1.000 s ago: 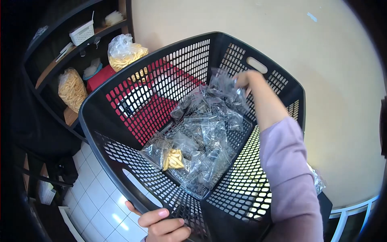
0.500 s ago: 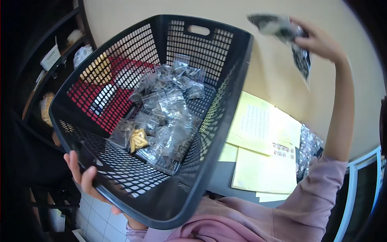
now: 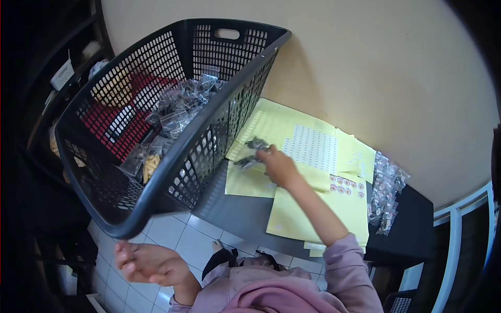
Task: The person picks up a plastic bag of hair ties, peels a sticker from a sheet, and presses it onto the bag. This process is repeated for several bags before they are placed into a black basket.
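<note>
My right hand (image 3: 280,167) is closed on a small plastic bag (image 3: 249,161) with dark contents, held over the yellow sheets (image 3: 250,180) on the table. My left hand (image 3: 154,263) is palm up below the near corner of the black basket (image 3: 125,227), its fingers loosely bent and holding nothing. The basket is large, with slotted walls, and sits tilted at the left. Inside it lie several clear zip bags (image 3: 180,122) of dark pieces and one bag of yellowish pieces (image 3: 151,167).
Round stickers (image 3: 344,182) and a printed label sheet (image 3: 313,148) lie on the yellow sheets. A heap of small filled bags (image 3: 385,188) is at the right of the dark table (image 3: 415,214). Shelves (image 3: 39,115) stand at the left, and a wall (image 3: 376,68) rises behind.
My right hand has come down from the upper right to the yellow sheets with its bag. My left hand has left the basket's rim and moved down. The basket looks shifted left and turned.
</note>
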### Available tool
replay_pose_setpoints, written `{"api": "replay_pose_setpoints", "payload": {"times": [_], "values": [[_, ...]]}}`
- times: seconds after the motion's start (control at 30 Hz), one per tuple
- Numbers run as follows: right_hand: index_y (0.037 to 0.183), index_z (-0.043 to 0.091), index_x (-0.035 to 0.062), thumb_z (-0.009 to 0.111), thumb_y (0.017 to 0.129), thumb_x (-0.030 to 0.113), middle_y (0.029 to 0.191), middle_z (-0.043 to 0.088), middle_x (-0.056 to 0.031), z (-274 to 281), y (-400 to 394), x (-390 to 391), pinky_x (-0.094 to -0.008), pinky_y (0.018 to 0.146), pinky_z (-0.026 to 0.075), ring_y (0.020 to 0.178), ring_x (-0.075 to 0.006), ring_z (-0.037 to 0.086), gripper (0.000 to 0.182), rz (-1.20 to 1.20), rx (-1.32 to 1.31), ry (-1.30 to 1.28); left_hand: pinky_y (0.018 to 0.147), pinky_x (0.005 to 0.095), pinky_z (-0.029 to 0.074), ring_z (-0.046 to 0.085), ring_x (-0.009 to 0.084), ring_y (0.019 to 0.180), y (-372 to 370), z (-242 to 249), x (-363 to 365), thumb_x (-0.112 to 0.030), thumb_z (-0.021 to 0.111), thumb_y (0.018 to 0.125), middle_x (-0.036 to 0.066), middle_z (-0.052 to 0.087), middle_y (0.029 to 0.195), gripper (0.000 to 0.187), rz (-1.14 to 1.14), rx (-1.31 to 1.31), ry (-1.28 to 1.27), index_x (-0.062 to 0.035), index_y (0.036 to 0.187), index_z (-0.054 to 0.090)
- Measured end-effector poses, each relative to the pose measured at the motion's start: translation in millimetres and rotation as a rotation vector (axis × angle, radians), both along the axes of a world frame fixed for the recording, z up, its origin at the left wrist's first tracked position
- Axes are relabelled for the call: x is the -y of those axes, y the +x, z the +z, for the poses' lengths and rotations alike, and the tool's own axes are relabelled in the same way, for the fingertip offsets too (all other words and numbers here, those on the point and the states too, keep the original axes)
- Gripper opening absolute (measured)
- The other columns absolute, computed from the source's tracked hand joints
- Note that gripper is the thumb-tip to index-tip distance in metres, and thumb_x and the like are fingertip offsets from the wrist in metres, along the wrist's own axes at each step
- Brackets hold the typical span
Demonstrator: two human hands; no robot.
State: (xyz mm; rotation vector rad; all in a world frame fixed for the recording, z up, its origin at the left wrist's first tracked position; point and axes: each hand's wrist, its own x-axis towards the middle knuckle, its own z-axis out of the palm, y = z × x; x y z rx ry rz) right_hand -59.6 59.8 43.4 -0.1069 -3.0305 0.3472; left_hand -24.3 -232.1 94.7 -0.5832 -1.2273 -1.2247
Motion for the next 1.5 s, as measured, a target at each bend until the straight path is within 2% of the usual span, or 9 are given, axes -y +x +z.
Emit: {"api": "replay_pose_setpoints", "payload": {"times": [0.2, 0.5, 0.6, 0.67, 0.7, 0.93, 1.1, 1.2, 1.5], "values": [[0.118, 0.041, 0.0181, 0.072, 0.061, 0.027, 0.117, 0.039, -0.0213, -21.1, 18.6, 15.7, -0.0423, 0.076, 0.047, 0.098, -0.0363, 0.050, 0.066, 0.019, 0.068, -0.057, 0.088, 0.0389, 0.030, 0.038, 0.0255, 0.101, 28.7, -32.7, -43.4, -0.032, 0.037, 0.083, 0.013, 0.039, 0.103, 0.034, -0.097, 0.190, -0.264, -0.0062, 0.104, 0.038], [0.107, 0.050, 0.0091, 0.064, 0.071, 0.013, 0.119, 0.040, -0.0208, -17.0, 47.5, -8.7, -0.0370, 0.087, 0.041, 0.102, -0.0368, 0.048, 0.038, 0.055, -0.327, -0.579, 0.082, 0.0317, 0.032, 0.041, 0.0208, 0.099, 45.3, -66.8, -96.4, -0.011, 0.051, 0.077, 0.012, 0.043, 0.109, 0.032, -0.583, 0.892, -0.234, -0.0019, 0.107, 0.041], [0.096, 0.054, 0.0034, 0.061, 0.071, 0.004, 0.114, 0.046, -0.0176, -9.5, 56.1, -10.1, -0.0362, 0.084, 0.043, 0.100, -0.0314, 0.051, 0.026, 0.107, -0.561, -0.603, 0.082, 0.0305, 0.033, 0.041, 0.0190, 0.103, 28.2, -70.7, -107.5, -0.009, 0.052, 0.077, 0.011, 0.044, 0.110, 0.035, -0.669, 0.978, -0.225, -0.0026, 0.109, 0.041], [0.091, 0.054, -0.0006, 0.059, 0.072, -0.001, 0.109, 0.051, -0.0153, 0.8, 66.6, -7.1, -0.0338, 0.085, 0.044, 0.098, -0.0246, 0.054, 0.020, 0.085, -0.643, -0.936, 0.082, 0.0302, 0.033, 0.041, 0.0187, 0.104, 14.7, -66.2, -114.7, -0.009, 0.052, 0.077, 0.011, 0.044, 0.111, 0.036, -0.703, 0.988, -0.240, -0.0030, 0.111, 0.041], [0.091, 0.053, -0.0029, 0.054, 0.073, -0.005, 0.106, 0.054, -0.0126, 2.0, 69.6, -7.8, -0.0315, 0.088, 0.043, 0.097, -0.0185, 0.055, 0.018, 0.057, -0.619, -1.061, 0.081, 0.0302, 0.033, 0.041, 0.0190, 0.104, 6.1, -60.0, -120.6, -0.009, 0.053, 0.077, 0.011, 0.044, 0.112, 0.037, -0.706, 0.941, -0.291, -0.0027, 0.112, 0.041], [0.100, 0.050, -0.0007, 0.044, 0.073, -0.010, 0.108, 0.053, -0.0110, 38.9, 85.3, -16.9, -0.0296, 0.083, 0.046, 0.098, -0.0196, 0.054, 0.029, 0.229, -0.254, -1.409, 0.089, 0.0304, 0.035, 0.047, 0.0179, 0.103, -36.0, -20.4, -154.4, -0.012, 0.061, 0.075, 0.012, 0.049, 0.111, 0.044, -1.009, 0.943, -0.739, -0.0014, 0.113, 0.041], [0.101, 0.049, -0.0046, 0.056, 0.076, -0.006, 0.104, 0.052, -0.0118, 34.6, 77.5, 1.2, -0.0267, 0.078, 0.048, 0.089, -0.0174, 0.057, 0.026, -0.162, -0.708, -1.494, 0.079, 0.0261, 0.043, 0.054, 0.0152, 0.092, -29.4, -38.5, -174.9, 0.001, 0.059, 0.075, 0.010, 0.055, 0.098, 0.054, -1.336, 1.134, -0.329, -0.0042, 0.121, 0.031], [0.094, 0.054, -0.0044, 0.058, 0.076, -0.003, 0.093, 0.055, -0.0095, 10.9, 82.0, -6.9, -0.0252, 0.074, 0.047, 0.085, -0.0145, 0.056, 0.019, -0.118, -0.583, -1.389, 0.080, 0.0275, 0.044, 0.053, 0.0154, 0.093, -26.5, -38.8, -181.9, 0.007, 0.058, 0.073, 0.009, 0.053, 0.099, 0.067, -1.353, 1.170, -0.244, -0.0061, 0.126, 0.019], [0.085, 0.059, -0.0031, 0.059, 0.076, -0.002, 0.084, 0.054, -0.0065, 15.4, 96.7, -14.9, -0.0216, 0.068, 0.043, 0.076, -0.0105, 0.053, 0.010, -0.199, -0.642, -1.363, 0.071, 0.0221, 0.044, 0.055, 0.0104, 0.082, -19.9, -41.1, -199.2, 0.001, 0.059, 0.076, 0.006, 0.056, 0.086, 0.020, -1.365, 1.117, -0.182, -0.0019, 0.093, 0.049]]}}
